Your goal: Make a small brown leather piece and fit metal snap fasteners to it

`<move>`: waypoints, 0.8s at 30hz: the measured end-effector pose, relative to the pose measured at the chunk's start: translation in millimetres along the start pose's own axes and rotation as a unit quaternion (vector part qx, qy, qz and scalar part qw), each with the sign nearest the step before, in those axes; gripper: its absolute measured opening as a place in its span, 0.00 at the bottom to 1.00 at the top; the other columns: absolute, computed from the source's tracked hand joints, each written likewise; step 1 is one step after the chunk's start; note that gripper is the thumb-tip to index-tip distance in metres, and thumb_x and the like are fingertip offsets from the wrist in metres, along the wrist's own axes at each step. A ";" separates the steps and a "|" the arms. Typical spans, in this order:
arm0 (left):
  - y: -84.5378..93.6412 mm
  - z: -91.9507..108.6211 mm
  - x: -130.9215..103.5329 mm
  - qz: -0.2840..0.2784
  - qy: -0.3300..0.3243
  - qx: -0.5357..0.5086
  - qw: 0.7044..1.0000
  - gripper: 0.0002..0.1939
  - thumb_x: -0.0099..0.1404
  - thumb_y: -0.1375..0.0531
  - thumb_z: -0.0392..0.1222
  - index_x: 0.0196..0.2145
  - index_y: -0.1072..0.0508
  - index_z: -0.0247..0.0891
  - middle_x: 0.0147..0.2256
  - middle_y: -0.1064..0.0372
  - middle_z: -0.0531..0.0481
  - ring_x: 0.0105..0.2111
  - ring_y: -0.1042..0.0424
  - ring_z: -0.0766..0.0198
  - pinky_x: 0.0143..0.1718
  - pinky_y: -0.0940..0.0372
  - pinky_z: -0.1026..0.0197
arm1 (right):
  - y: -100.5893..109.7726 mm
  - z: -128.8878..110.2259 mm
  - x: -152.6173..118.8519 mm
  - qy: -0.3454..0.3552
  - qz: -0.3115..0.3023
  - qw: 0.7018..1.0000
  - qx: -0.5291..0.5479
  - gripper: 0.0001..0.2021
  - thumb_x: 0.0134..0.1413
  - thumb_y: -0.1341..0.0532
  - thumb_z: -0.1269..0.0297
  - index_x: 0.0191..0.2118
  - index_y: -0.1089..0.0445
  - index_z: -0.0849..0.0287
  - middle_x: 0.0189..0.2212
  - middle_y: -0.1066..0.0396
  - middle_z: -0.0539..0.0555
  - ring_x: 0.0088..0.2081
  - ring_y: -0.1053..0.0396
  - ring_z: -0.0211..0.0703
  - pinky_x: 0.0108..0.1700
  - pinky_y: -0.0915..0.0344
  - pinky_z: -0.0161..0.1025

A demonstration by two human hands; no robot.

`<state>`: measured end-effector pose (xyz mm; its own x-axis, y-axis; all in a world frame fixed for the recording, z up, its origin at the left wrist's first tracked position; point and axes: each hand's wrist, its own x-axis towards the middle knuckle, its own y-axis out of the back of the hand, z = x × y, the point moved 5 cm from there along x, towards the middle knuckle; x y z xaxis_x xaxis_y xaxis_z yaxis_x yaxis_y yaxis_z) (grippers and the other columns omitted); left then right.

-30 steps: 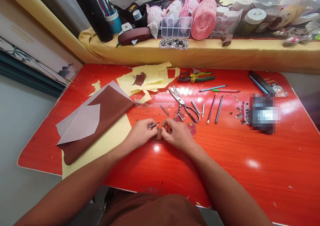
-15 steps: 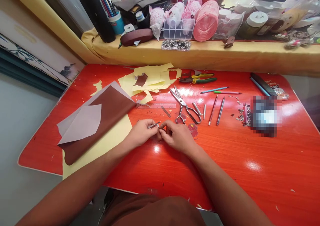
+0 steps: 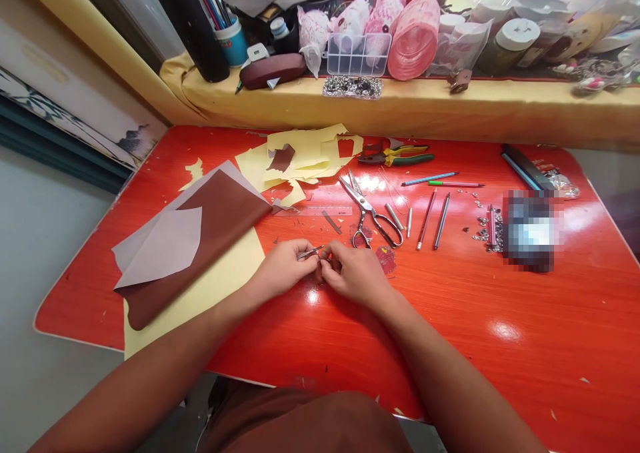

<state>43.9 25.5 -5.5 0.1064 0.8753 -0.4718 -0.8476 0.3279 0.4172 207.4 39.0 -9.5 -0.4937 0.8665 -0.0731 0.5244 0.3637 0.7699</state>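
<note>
Over the middle of the red table (image 3: 350,346), my left hand (image 3: 286,266) is closed around a slim metal tool (image 3: 310,252) with a dark pointed tip. Its kind is too small to make out. My right hand (image 3: 356,274) is closed in a pinch, its fingertips meeting those of the left. Between them may be a tiny dark piece, mostly hidden by the fingers. Just beyond the hands lie large scissors (image 3: 367,207) with their blades slightly apart, and a small dark red scrap (image 3: 385,259) is close to my right knuckles.
Folded brown sheet material (image 3: 200,246) lies on yellow paper (image 3: 240,266) at left. Paper scraps (image 3: 310,153) and pliers (image 3: 397,156) are at the back. Pencils (image 3: 441,221) and metal snaps (image 3: 483,229) lie right. A cloth-covered ledge (image 3: 280,109) holds jars and boxes.
The tool's tip in my left hand has shifted slightly right, towards the right fingertips. Both hands otherwise keep nearly the same place, and the view has moved a little.
</note>
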 end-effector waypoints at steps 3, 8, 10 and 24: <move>-0.5 0.1 -0.3 0.014 -0.004 0.031 0.999 0.12 0.61 0.39 0.50 0.27 0.30 0.40 0.26 0.30 0.56 0.30 0.33 0.62 0.31 0.43 0.61 | -1.2 0.4 0.5 0.006 0.000 1.000 -0.022 0.07 0.64 0.39 0.60 0.42 0.25 0.55 0.28 0.21 0.50 0.28 0.28 0.44 0.31 0.52 0.38; -1.7 1.8 -1.3 0.020 -0.003 0.043 0.999 0.12 0.61 0.40 0.50 0.27 0.30 0.40 0.25 0.32 0.56 0.29 0.34 0.62 0.31 0.44 0.61 | -0.6 0.4 0.2 0.002 0.002 1.000 -0.016 0.06 0.63 0.39 0.60 0.41 0.26 0.54 0.28 0.22 0.50 0.28 0.30 0.43 0.31 0.53 0.38; -1.8 2.6 -1.5 0.023 -0.002 0.044 0.999 0.11 0.61 0.40 0.49 0.26 0.30 0.40 0.25 0.32 0.57 0.29 0.34 0.62 0.31 0.44 0.61 | 0.4 0.1 0.2 0.000 0.002 1.000 -0.009 0.06 0.62 0.39 0.61 0.40 0.26 0.54 0.27 0.22 0.49 0.27 0.31 0.43 0.31 0.53 0.38; 2.7 -4.9 4.6 -0.002 -0.026 0.021 0.999 0.13 0.62 0.40 0.52 0.30 0.27 0.40 0.29 0.28 0.54 0.32 0.31 0.60 0.34 0.42 0.61 | 10.1 13.3 3.1 -0.036 0.073 0.961 0.265 0.04 0.57 0.40 0.62 0.35 0.34 0.55 0.19 0.44 0.41 0.22 0.44 0.37 0.29 0.47 0.35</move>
<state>39.5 28.7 -10.4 0.1379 0.8905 -0.4337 -0.8250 0.3456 0.4472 220.4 49.9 -10.4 -0.3493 0.9358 -0.0473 0.8729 0.3433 0.3466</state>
